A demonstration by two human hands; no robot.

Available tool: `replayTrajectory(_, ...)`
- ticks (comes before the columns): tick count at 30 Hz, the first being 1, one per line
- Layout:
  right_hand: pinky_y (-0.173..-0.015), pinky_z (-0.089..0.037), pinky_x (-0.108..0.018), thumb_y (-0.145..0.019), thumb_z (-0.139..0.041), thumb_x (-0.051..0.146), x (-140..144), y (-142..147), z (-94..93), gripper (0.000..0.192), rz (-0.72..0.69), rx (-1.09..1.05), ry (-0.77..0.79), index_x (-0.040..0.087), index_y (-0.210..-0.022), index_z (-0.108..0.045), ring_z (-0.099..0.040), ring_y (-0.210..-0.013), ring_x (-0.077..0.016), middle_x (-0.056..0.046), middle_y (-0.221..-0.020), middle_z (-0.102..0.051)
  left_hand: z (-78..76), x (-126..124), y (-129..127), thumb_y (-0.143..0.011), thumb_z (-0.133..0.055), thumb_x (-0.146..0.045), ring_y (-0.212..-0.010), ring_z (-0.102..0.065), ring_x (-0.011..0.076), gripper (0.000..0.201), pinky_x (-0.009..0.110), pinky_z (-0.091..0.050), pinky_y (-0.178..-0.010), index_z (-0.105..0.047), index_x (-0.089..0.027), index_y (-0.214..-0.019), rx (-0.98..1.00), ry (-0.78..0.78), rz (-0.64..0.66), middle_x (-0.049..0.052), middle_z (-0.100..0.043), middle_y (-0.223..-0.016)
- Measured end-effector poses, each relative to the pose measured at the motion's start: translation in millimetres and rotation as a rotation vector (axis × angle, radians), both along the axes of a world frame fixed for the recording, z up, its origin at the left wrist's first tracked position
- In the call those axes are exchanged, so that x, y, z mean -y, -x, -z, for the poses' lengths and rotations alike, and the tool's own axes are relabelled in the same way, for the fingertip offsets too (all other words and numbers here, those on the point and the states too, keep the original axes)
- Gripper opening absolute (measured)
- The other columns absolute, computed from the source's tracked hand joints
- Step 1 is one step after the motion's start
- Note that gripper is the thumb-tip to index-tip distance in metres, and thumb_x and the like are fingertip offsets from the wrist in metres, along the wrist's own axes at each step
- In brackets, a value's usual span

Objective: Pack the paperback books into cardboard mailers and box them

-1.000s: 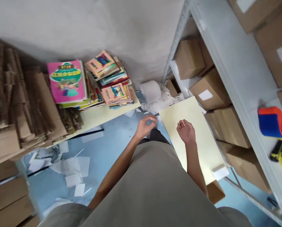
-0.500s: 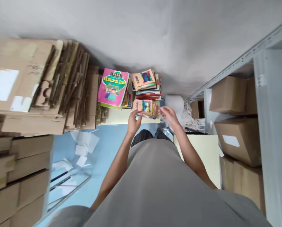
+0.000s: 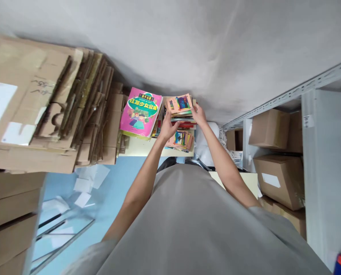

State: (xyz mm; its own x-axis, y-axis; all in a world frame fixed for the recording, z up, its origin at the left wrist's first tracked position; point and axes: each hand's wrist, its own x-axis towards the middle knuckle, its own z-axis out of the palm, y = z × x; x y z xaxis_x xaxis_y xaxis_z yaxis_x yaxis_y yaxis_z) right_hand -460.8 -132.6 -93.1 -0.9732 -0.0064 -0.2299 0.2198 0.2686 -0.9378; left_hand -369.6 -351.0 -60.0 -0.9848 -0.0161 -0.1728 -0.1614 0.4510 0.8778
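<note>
Here both hands grip a stack of books (image 3: pixel 179 105) on the low table (image 3: pixel 139 147): the left hand (image 3: pixel 168 128) clasps its near-left side, the right hand (image 3: pixel 199 114) its right edge, beside a pink book (image 3: pixel 140 111).

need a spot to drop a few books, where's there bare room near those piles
Bare cream board runs in front of the big pink picture book, between the flattened brown cardboard stack and the lower small-book pile. The blue floor below is open too. It is crowded where left hand and right hand flank the taller pile.
</note>
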Motion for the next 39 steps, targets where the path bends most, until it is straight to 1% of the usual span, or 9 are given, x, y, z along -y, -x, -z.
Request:
replayTrajectory(3,-0.124,-0.056,-0.050,-0.104,-0.068,0.064,5.2,-7.1,-10.4,0.040,-0.014,-0.035,-0.165,0.024,-0.101,-0.074,-0.074,-0.124,-0.0329,-0.011,-0.115,-0.083,-0.7,-4.9,13.5,-0.098,-0.080,-0.039,-0.179,-0.038,0.0421,0.069,0.064,-0.023,-0.150,-0.064,-0.016,-0.161,0.017,-0.009,0.017,0.024,-0.051,-0.183)
replayTrajectory(6,-0.119,-0.058,-0.047,-0.101,-0.070,0.063,8.6,-19.5,-17.0,0.039,0.060,-0.029,-0.189,0.025,-0.099,-0.077,-0.077,-0.117,-0.0312,-0.009,-0.107,-0.086,0.7,-5.3,7.6,-0.095,-0.082,-0.030,-0.182,-0.032,0.0408,0.057,0.064,-0.019,-0.152,-0.071,-0.019,-0.151,0.012,-0.001,0.017,0.021,-0.051,-0.184)
replayTrajectory(13,-0.110,-0.064,-0.045,-0.085,-0.088,0.047,7.9,-76.4,-28.7,0.030,0.488,0.068,-0.066,0.023,-0.101,-0.080,-0.082,-0.106,-0.0290,-0.010,-0.104,-0.087,-1.1,-1.5,-32.4,-0.098,-0.078,-0.024,-0.179,-0.034,0.0421,0.045,0.065,-0.021,-0.151,-0.073,-0.020,-0.142,0.030,0.015,0.042,0.021,-0.054,-0.180)
replayTrajectory(17,-0.099,-0.066,-0.039,-0.078,-0.095,0.037,-4.0,-153.7,-46.2,0.032,0.605,0.255,0.274,0.025,-0.105,-0.082,-0.082,-0.098,-0.0232,-0.002,-0.096,-0.087,2.3,-16.1,-59.2,-0.099,-0.075,-0.024,-0.164,-0.055,0.0392,0.040,0.065,-0.036,-0.145,-0.073,-0.023,-0.139,0.022,0.001,0.097,0.018,-0.069,-0.163)
replayTrajectory(21,-0.091,-0.065,-0.030,-0.086,-0.089,0.025,-17.6,-250.4,-72.4,0.012,0.884,0.394,0.421,0.025,-0.090,-0.077,-0.082,-0.095,-0.0204,-0.001,-0.089,-0.085,6.5,-56.0,-81.1,-0.102,-0.069,-0.023,-0.154,-0.066,0.0359,0.035,0.060,-0.046,-0.138,-0.072,-0.021,-0.137,0.121,-0.128,0.267,0.017,-0.077,-0.147)
replayTrajectory(27,-0.081,-0.063,-0.030,-0.089,-0.085,0.026,-18.5,-386.2,-103.7,0.011,1.212,0.354,0.616,0.026,-0.094,-0.076,-0.080,-0.089,-0.0194,0.001,-0.089,-0.083,-14.9,-128.9,-143.5,-0.104,-0.077,-0.025,-0.162,-0.063,0.0340,0.064,0.050,-0.057,-0.128,-0.055,-0.021,-0.163,0.548,-0.382,0.387,0.024,-0.054,-0.180)
replayTrajectory(32,-0.084,-0.059,-0.030,-0.068,-0.103,0.036,-6.7,-470.5,-108.8,0.037,1.366,0.156,0.690,0.027,-0.093,-0.078,-0.078,-0.090,-0.0176,0.003,-0.091,-0.083,-34.1,-164.9,-224.9,-0.094,-0.092,-0.041,-0.138,-0.078,0.0375,0.039,0.051,-0.057,-0.125,-0.080,-0.018,-0.124,0.744,-0.428,0.644,0.019,-0.086,-0.133)
replayTrajectory(35,-0.088,-0.058,-0.032,-0.065,-0.106,0.045,-9.3,-514.8,-107.5,0.042,1.401,0.089,0.681,0.027,-0.094,-0.082,-0.079,-0.094,-0.0192,0.001,-0.094,-0.084,-36.3,-190.8,-275.8,-0.089,-0.092,-0.040,-0.120,-0.082,0.0335,0.023,0.046,-0.061,-0.115,-0.083,-0.021,-0.099,0.698,-0.453,0.724,0.012,-0.088,-0.111)
replayTrajectory(39,-0.088,-0.058,-0.033,-0.067,-0.105,0.060,-30.0,-583.7,-104.9,0.050,1.444,0.046,0.610,0.026,-0.096,-0.084,-0.078,-0.095,-0.0210,-0.002,-0.096,-0.084,-34.8,-231.2,-339.9,-0.087,-0.091,-0.043,-0.105,-0.080,0.0279,0.028,0.041,-0.062,-0.104,-0.081,-0.019,-0.097,0.640,-0.494,0.802,0.007,-0.085,-0.098)
